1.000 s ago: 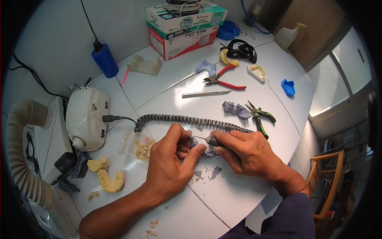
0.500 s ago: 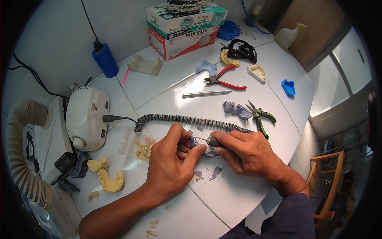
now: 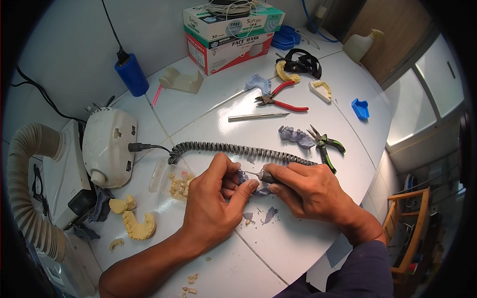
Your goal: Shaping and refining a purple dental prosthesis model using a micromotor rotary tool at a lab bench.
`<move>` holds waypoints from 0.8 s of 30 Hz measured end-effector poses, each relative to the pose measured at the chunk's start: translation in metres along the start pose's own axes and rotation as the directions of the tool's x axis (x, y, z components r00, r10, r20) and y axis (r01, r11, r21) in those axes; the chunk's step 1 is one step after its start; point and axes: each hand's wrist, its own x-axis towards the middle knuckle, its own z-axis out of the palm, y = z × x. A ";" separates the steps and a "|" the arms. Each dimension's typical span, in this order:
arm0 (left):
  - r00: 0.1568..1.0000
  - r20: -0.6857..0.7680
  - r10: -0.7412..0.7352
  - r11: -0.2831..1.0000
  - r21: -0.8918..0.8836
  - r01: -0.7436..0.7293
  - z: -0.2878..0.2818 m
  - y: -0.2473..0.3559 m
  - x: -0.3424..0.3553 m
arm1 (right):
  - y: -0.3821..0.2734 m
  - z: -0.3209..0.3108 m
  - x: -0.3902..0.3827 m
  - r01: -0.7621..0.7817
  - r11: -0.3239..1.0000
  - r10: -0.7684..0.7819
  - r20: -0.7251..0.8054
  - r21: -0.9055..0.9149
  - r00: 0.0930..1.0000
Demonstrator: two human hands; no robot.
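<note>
Handpiece snug in closed right grip

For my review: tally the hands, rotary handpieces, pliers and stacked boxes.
Hands: 2 (left hand, right hand)
Rotary handpiece: 1
Pliers: 2 (red-handled pair, green-and-black pair)
Stacked boxes: 2 (upper box, lower box)
Total: 7

Left hand in close, just on the near side of the coiled cord — thumb and fingertips drawn into a pinch, bare forearm angling up toward the cord. Right hand at the cord's right end — fingers curled into a pen-like grip, wrist bare below, dark sleeve farther back from the cord.
</note>
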 end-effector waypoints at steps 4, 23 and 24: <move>1.000 0.003 -0.003 1.000 -0.024 0.003 0.001 0.001 0.000 | 0.006 0.007 -0.002 0.044 0.999 -0.043 -0.077 0.004 0.996; 1.000 -0.009 -0.020 1.000 -0.018 0.020 0.001 0.001 0.000 | 0.001 0.001 0.000 -0.022 0.999 0.022 -0.008 0.043 1.000; 1.000 -0.007 -0.028 0.999 -0.028 0.027 0.001 0.001 0.000 | 0.001 0.000 0.000 -0.017 0.999 0.017 -0.002 0.043 1.000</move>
